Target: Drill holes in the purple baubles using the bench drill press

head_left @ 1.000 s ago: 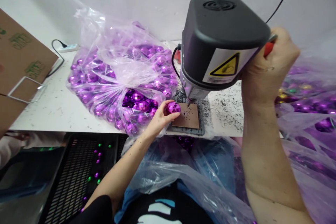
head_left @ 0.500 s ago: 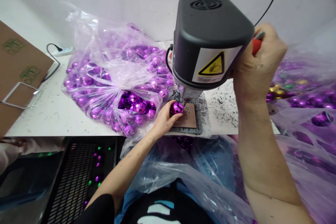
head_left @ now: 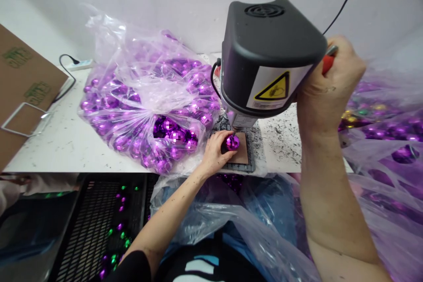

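Between the fingers of my left hand (head_left: 215, 152) is a shiny purple faceted ball (head_left: 233, 142), on or just above a small brown board (head_left: 242, 152). That board lies on the dark base plate (head_left: 250, 165) of a black bench drill press (head_left: 271, 48). The narrow tip under the machine's head meets the top of the ball or sits right over it; I cannot tell which. My right hand (head_left: 337, 75) is wrapped round a lever with a red part (head_left: 328, 64) on the machine's right side.
A clear plastic bag (head_left: 155, 92) full of purple balls stands left of the machine. Dark shavings litter the white table (head_left: 280, 141). More bagged ornaments (head_left: 390, 132) are at the right. A cardboard box (head_left: 29, 92) and a black crate (head_left: 82, 229) are on the left.
My left hand has moved the purple ball slightly right, under the tip of the machine. My right hand stays on the lever. The whole view has shifted slightly.
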A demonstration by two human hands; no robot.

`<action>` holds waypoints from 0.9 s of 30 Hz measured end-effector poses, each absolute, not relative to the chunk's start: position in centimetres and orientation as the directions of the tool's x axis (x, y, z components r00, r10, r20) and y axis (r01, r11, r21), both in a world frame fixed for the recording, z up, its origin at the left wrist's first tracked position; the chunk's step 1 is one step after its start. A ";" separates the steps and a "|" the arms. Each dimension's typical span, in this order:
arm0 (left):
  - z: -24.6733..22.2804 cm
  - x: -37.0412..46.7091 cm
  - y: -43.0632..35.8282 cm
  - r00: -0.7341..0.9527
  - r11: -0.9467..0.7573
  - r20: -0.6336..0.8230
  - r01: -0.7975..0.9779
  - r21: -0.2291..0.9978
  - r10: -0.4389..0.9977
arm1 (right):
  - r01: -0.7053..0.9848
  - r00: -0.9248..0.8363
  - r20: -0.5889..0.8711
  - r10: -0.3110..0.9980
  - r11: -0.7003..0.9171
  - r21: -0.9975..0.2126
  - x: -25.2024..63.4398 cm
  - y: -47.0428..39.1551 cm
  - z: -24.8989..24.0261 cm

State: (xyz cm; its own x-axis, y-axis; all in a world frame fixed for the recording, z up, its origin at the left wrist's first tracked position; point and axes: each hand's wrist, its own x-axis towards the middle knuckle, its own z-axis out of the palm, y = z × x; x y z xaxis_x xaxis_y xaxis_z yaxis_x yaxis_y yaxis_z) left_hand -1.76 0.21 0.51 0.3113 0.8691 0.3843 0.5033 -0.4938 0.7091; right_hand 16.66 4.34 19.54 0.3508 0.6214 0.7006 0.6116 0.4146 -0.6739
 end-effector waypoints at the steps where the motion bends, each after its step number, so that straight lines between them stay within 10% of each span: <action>1: 0.5 -1.6 0.0 0.310 -0.483 0.371 0.509 0.713 0.875 | 0.618 0.356 0.700 0.619 0.406 -0.673 16.6 4.3 19.6; 27: 0.0 -0.9 0.0 0.354 -0.522 0.384 0.590 0.616 0.853 | 0.659 0.337 0.898 0.282 0.610 -0.439 15.6 -1.8 11.0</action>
State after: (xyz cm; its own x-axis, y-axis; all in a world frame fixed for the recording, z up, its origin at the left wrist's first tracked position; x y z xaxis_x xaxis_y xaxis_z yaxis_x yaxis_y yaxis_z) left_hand -0.88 -0.04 0.01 0.3544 0.8527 0.3838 0.5900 -0.5224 0.6157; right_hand 15.61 -1.84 10.97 0.3372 0.2824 0.8981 0.6595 0.6099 -0.4394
